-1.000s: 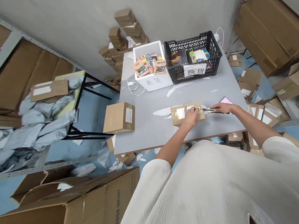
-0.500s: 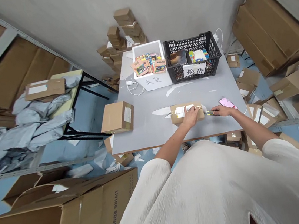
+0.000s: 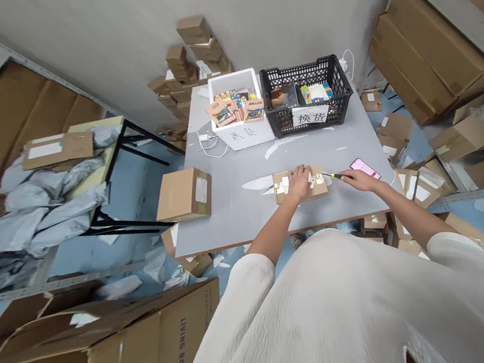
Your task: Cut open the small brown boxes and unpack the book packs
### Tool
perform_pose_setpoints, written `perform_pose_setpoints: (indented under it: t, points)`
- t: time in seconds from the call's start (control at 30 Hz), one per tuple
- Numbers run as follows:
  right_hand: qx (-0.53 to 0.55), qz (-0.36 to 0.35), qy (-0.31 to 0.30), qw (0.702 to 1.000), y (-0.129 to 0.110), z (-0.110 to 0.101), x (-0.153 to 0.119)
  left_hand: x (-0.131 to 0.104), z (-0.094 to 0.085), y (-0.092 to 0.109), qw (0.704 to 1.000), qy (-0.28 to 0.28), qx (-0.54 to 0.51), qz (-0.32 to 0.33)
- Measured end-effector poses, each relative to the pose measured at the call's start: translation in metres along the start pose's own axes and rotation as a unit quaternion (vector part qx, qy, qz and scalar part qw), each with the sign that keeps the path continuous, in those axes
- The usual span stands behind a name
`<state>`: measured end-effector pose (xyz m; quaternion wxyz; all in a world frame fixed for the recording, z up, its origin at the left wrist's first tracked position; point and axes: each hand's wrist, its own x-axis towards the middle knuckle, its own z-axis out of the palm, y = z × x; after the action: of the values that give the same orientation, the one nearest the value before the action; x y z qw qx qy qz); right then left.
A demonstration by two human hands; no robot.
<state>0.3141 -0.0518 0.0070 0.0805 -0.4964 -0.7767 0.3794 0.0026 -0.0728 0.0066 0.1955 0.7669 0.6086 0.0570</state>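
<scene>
A small taped cardboard box (image 3: 319, 186) with white label patches lies flat on the grey table (image 3: 242, 218). My left hand (image 3: 299, 184) rests on top of it, fingers stretched toward its far edge, hiding part of the label. At the box's right end is a slim utility knife (image 3: 336, 176) with black and yellow parts, and my right hand (image 3: 357, 179) is closed around its handle. The knife's tip points left at the box's end; whether it cuts in is too small to tell. A phone with a pink screen (image 3: 364, 168) lies just beyond my right hand.
A white foam box (image 3: 246, 135) with booklets and a black crate (image 3: 312, 117) stand along the table's back. A larger carton (image 3: 184, 195) sits at the left edge. Grey parcels (image 3: 45, 205) cover a side table. Open cartons (image 3: 467, 138) and paper scraps litter the floor.
My left hand has shifted slightly left on the box. The knife, in my right hand, now slants at the box's right end. The whole view has moved a little.
</scene>
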Motion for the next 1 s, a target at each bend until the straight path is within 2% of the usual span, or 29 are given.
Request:
perform_pose_setpoints:
  t: [0.1,0.23,0.4,0.57,0.73,0.9,1.0]
  points:
    - [-0.114,-0.050,0.006,0.992,-0.005,0.006,-0.001,0.005,0.003,-0.003,1.000,-0.017,0.007,-0.014]
    - [-0.173,-0.060,0.018,0.983,-0.003,0.014,0.000,0.007,0.007,-0.002,1.000,-0.016,0.003,-0.018]
    - [-0.183,-0.048,0.019,0.982,-0.002,0.024,0.001,-0.004,0.016,0.002,1.000,0.026,0.007,-0.009]
    - [-0.194,-0.034,0.059,0.979,-0.005,0.036,0.000,-0.008,0.021,0.002,0.999,0.034,0.016,-0.009]
    - [-0.203,-0.031,0.091,0.974,0.009,0.040,-0.010,-0.008,0.027,0.001,0.999,0.038,0.020,-0.017]
    - [-0.162,-0.065,0.094,0.980,0.011,0.051,-0.005,-0.008,0.035,-0.001,0.998,0.065,0.015,-0.009]
    - [-0.169,-0.081,0.094,0.978,0.014,0.049,0.003,-0.007,0.037,-0.004,0.997,0.081,0.006,-0.007]
